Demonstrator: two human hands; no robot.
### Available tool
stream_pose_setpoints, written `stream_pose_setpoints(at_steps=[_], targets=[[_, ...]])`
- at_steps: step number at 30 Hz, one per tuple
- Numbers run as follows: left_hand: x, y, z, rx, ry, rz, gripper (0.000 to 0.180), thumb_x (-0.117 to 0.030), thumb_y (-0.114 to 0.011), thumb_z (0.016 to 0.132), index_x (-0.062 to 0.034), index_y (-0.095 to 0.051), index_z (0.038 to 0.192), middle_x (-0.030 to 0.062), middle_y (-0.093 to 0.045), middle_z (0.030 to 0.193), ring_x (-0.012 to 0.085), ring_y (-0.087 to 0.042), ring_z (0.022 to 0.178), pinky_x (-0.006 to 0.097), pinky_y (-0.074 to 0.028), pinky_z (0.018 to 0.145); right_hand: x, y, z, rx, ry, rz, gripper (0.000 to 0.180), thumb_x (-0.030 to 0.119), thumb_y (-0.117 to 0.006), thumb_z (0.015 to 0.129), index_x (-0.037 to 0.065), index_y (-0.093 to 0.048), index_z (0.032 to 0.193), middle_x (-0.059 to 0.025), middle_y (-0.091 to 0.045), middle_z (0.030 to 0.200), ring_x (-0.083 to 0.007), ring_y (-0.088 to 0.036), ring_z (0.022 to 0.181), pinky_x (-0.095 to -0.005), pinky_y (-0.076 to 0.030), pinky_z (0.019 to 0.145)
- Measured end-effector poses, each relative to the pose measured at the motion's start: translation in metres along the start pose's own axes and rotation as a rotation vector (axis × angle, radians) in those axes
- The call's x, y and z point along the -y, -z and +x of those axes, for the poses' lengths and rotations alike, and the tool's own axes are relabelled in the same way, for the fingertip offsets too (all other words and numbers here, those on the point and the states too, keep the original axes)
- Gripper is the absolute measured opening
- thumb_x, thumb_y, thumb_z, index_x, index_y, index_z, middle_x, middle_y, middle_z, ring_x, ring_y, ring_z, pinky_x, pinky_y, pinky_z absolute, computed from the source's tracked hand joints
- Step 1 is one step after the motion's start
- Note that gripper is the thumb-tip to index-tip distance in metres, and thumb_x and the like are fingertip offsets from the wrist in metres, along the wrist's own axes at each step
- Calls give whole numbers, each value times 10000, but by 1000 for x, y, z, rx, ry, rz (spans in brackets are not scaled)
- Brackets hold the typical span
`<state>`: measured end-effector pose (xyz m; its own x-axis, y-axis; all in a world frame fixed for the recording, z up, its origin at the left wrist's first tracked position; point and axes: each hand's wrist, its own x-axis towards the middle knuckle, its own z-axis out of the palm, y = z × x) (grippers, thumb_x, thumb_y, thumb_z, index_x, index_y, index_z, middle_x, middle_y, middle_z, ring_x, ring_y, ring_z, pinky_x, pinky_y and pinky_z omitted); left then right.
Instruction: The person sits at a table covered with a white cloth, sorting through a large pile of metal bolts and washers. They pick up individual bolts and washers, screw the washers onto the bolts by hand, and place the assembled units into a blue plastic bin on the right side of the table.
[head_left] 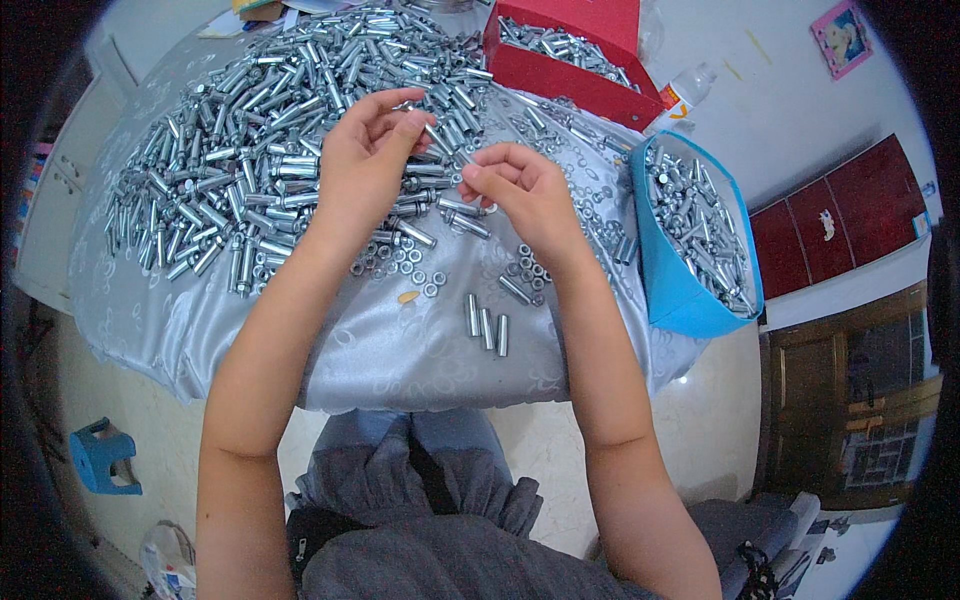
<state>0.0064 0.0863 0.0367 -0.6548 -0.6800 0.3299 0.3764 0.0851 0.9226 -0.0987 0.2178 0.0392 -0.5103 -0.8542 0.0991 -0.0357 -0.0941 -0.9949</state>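
Note:
Both of my hands are raised over the table, one at each end of a slim silver expansion bolt. My left hand has its thumb and fingers closed on the upper left end. At the lower right end, my right hand pinches with thumb and fingertips; whether a small part is also between them is hidden. Behind and under my left hand spreads a big heap of similar bolts. Loose hex nuts lie below the hands, and three metal sleeves rest side by side near the front edge.
A red box of metal parts stands at the back right. Beside it are a plastic bottle and a blue fabric bin filled with bolts. A silvery cloth covers the table. A blue stool is on the floor at left.

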Motion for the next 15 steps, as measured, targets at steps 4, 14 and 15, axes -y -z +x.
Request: stream_pose_setpoints(at_steps=[4, 14, 15], targets=[[1, -1, -1, 7, -53, 6, 248, -85, -529, 837, 29, -503, 1056, 101, -610, 875, 109, -570, 747, 215, -471, 685, 0, 0, 0, 12, 2, -21, 157, 80, -600, 780, -24, -549, 885, -84, -617, 768, -116, -585, 708, -217, -466, 647], [1, -7, -8, 184, -42, 91, 287, -187, -531, 853, 19, -566, 1049, 77, -625, 879, 88, -557, 774, 214, -440, 710, 0, -1, 1, -32, 43, 5, 178, 107, -610, 785, -25, -566, 895, -86, -620, 779, -117, -586, 710, -214, -466, 651], [0, -8, -12, 235, 2, 124, 291, -192, -533, 851, 13, -566, 1054, 72, -625, 874, 83, -552, 767, 212, -437, 698, -2, 2, 2, -41, 55, -3, 178, 104, -612, 782, -24, -569, 897, -87, -620, 783, -116, -586, 715, -212, -466, 651]])
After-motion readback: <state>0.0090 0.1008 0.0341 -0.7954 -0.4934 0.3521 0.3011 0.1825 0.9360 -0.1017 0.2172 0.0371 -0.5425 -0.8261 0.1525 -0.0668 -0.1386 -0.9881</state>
